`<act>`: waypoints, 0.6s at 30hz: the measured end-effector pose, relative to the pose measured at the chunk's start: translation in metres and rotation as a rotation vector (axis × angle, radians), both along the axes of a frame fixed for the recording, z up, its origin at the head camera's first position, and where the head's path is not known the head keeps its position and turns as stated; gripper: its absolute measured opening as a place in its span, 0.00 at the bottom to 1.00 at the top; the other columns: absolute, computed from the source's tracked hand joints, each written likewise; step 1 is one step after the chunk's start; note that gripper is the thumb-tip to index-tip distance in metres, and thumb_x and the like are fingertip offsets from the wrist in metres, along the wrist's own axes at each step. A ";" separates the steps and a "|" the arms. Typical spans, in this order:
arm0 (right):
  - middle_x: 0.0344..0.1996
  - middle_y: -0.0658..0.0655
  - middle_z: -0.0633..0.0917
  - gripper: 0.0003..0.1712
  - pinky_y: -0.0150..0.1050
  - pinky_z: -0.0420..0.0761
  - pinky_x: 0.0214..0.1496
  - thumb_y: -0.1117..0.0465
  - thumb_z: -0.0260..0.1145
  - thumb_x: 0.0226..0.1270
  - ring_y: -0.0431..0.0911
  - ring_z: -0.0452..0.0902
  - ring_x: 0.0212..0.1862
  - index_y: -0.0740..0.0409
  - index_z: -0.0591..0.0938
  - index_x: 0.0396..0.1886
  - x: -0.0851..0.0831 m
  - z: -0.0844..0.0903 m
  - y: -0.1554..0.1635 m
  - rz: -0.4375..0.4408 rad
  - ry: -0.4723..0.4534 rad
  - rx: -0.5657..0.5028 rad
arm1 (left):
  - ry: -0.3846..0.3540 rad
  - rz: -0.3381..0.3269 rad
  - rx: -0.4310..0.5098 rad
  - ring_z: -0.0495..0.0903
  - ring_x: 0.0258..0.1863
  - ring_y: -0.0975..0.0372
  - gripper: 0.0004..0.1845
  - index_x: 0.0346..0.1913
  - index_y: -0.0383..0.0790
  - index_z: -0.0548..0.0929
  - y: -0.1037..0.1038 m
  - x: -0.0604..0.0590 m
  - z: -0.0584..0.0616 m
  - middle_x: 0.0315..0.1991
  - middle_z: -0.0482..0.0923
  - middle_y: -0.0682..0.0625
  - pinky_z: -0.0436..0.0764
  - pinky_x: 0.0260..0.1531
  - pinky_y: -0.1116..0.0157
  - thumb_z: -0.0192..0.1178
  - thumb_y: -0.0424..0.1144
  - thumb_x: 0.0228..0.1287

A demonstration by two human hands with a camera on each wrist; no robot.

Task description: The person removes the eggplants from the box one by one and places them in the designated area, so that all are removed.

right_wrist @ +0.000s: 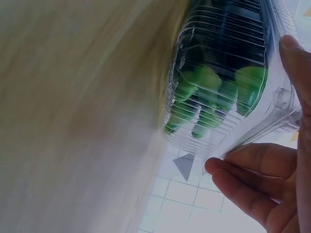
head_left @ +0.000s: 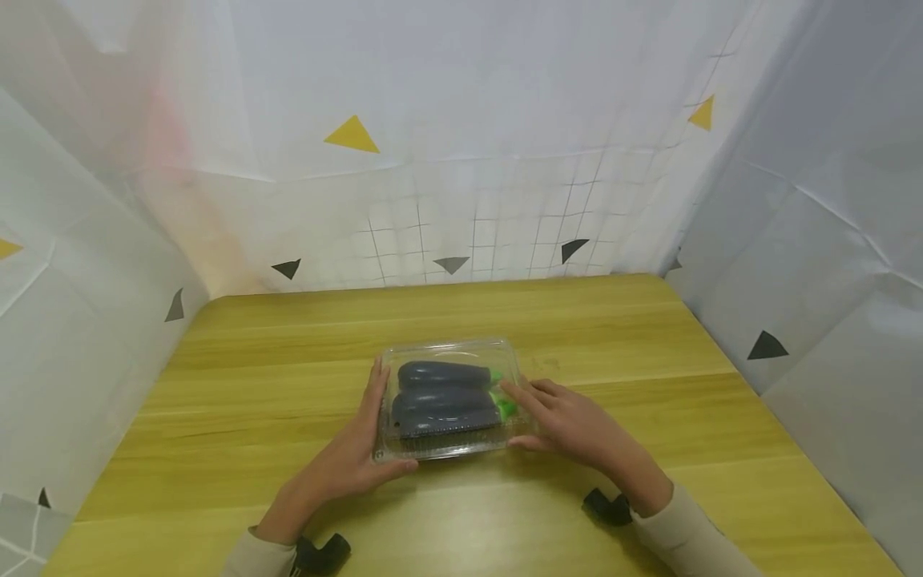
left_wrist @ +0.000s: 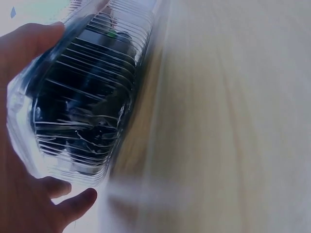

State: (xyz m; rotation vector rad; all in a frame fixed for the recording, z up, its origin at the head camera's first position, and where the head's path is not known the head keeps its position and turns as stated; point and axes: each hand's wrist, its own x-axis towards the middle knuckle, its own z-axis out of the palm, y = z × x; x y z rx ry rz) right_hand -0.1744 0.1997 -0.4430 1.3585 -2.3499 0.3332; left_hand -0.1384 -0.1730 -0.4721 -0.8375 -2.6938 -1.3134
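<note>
Yellow wood-grain tabletop (head_left: 649, 353), white triangle-patterned sheeting (head_left: 461, 120) on three sides, clear clamshell box (head_left: 449, 353) of eggplants (head_left: 441, 398) mid-tabletop, left hand (head_left: 353, 457) and right hand (head_left: 570, 421) grips spread flat against its ends.

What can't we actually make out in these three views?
- Whether the clear clamshell box is latched: head view too small, both wrist views blurred.
- Exact count of eggplants: they overlap, and the ribbed plastic distorts them in the wrist views.
- Left hand: palm side hidden behind the box edge in the head view.
- Right hand fingers: thumb contact cut off at the right wrist view's edge.
</note>
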 end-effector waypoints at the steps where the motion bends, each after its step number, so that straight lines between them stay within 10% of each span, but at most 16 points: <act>1: 0.62 0.71 0.80 0.51 0.55 0.87 0.47 0.43 0.76 0.60 0.60 0.82 0.56 0.64 0.69 0.76 0.000 0.000 0.000 0.000 0.001 0.002 | -0.003 -0.004 0.001 0.40 0.80 0.41 0.74 0.84 0.49 0.28 0.000 0.000 0.000 0.83 0.16 0.54 0.57 0.70 0.35 0.80 0.54 0.54; 18: 0.40 0.57 0.90 0.48 0.38 0.84 0.28 0.64 0.79 0.54 0.49 0.84 0.40 0.63 0.71 0.75 0.003 0.006 0.000 0.010 0.028 -0.029 | 0.000 -0.017 0.014 0.39 0.80 0.43 0.75 0.83 0.49 0.23 -0.001 0.000 0.001 0.83 0.18 0.48 0.54 0.71 0.39 0.80 0.51 0.56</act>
